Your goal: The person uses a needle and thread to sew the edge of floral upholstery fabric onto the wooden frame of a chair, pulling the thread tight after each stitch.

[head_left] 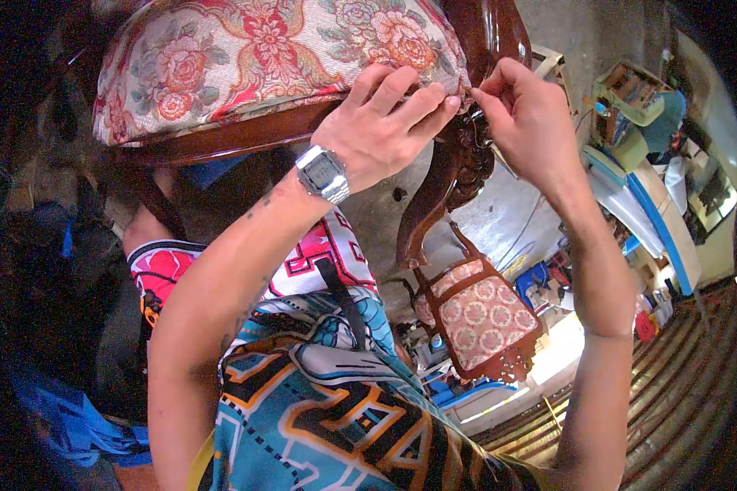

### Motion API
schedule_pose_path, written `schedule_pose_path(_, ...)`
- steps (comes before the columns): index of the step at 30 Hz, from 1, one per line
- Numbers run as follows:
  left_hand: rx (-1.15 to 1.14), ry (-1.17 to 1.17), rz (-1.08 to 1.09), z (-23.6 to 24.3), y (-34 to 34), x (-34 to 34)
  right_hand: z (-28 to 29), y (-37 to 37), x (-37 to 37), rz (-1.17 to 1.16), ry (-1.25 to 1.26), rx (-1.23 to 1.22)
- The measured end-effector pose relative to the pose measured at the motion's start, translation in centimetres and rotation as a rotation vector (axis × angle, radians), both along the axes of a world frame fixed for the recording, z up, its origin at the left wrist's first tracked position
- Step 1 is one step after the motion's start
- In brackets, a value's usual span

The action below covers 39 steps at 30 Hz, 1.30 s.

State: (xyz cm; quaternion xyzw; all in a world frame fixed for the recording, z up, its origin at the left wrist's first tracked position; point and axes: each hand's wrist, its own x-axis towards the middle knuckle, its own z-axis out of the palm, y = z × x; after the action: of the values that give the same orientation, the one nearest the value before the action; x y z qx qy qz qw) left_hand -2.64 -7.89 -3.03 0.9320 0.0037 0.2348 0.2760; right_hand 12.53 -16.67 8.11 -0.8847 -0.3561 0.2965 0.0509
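Observation:
A wooden chair seat covered in floral upholstery fabric (266, 49) fills the upper part of the view. My left hand (393, 119), with a silver digital watch (323, 173) at its wrist, presses bent fingers onto the fabric near its right corner and holds it there; the thumb is hidden. At that corner, next to the dark polished wooden frame (487, 29), my right hand (520, 114) is closed in a pinch. Its thumb and index fingertips meet at the fabric's edge. What lies between them is too small to make out. Below the corner curves a carved chair leg (426, 209).
Another chair with a round-patterned cushion (483, 319) stands on the concrete floor at lower right. Blue-edged panels (651, 209) and a cluttered crate (630, 90) are farther right. Corrugated metal (663, 385) runs along the lower right. Blue sheeting (78, 417) lies at lower left.

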Motion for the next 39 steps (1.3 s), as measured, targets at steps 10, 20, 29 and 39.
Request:
schedule_pose_path(10, 0.01, 0.015, -0.002, 0.1, 0.0, -0.2, -0.1, -1.1, -0.4, -0.017, 0.037, 0.082)
schedule_pose_path(20, -0.02, 0.026, -0.009, 0.1, 0.1, -0.2, -0.4, -1.5, -0.2, -0.035, 0.085, 0.131)
schedule_pose_path(29, -0.011, 0.023, -0.002, 0.0, 0.1, -0.1, -0.7, -1.8, 1.1, 0.068, 0.126, 0.189)
schedule_pose_path(39, -0.003, 0.02, -0.007, 0.3, 0.2, 0.0, -0.5, -1.4, 2.7, 0.143, 0.18, 0.091)
